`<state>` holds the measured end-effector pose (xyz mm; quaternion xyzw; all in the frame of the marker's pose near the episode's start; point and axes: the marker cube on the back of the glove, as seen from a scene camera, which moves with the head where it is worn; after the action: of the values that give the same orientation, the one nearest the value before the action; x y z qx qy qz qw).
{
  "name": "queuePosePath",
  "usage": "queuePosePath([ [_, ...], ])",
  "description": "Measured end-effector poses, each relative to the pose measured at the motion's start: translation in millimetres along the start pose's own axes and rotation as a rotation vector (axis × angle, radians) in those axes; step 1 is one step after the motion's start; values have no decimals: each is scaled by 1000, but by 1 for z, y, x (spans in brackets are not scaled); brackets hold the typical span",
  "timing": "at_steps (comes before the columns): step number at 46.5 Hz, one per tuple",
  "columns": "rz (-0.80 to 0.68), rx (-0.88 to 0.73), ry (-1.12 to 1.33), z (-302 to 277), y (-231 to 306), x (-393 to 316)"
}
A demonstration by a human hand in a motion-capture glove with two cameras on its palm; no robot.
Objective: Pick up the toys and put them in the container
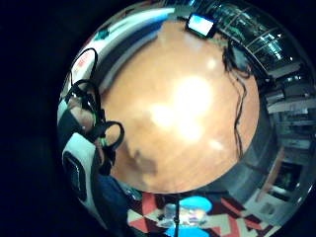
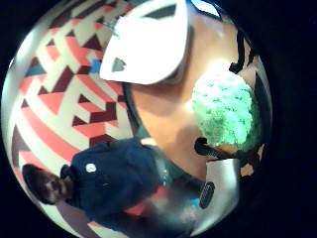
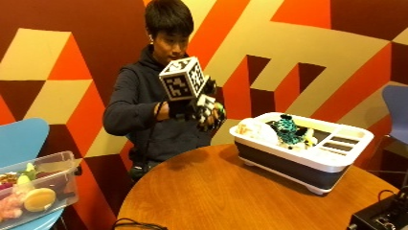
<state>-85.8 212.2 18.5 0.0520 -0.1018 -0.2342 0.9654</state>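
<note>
Green knitted toy (image 2: 227, 110) sits in the grip (image 3: 203, 111), fingers curled round it, raised above the desk (image 3: 217, 191) left of the container (image 3: 300, 148). Carry it right over the white rim, lower before letting go, avoid the teal toy (image 3: 290, 130) inside. Roundish; long axis and heading unclear.

Tabletop (image 3: 210, 191): orange-brown wood grain. Container (image 3: 300, 160): white rim over a black lower wall. Toy inside the container (image 3: 290, 130): teal with black markings. Toy at the gloved hand (image 3: 203, 111): light green knitted texture (image 2: 225, 106). Wall (image 3: 76, 57): geometric pattern in maroon, orange and cream. Chair (image 3: 22, 139): blue.
</note>
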Motion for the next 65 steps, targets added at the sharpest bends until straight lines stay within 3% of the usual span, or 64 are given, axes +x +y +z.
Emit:
queuePosePath([
  [7,-130,223,-257,-62,-49,-42],
  [15,-197,299,-465,-38,-94,-112],
  [20,-228,267,-574,-13,-111,-152],
  [24,-245,99,-589,12,-122,-168],
  [28,-238,-42,-603,20,-133,-151],
  [41,-107,162,-426,-45,-125,-74],
  [65,14,204,-268,-73,-67,16],
])
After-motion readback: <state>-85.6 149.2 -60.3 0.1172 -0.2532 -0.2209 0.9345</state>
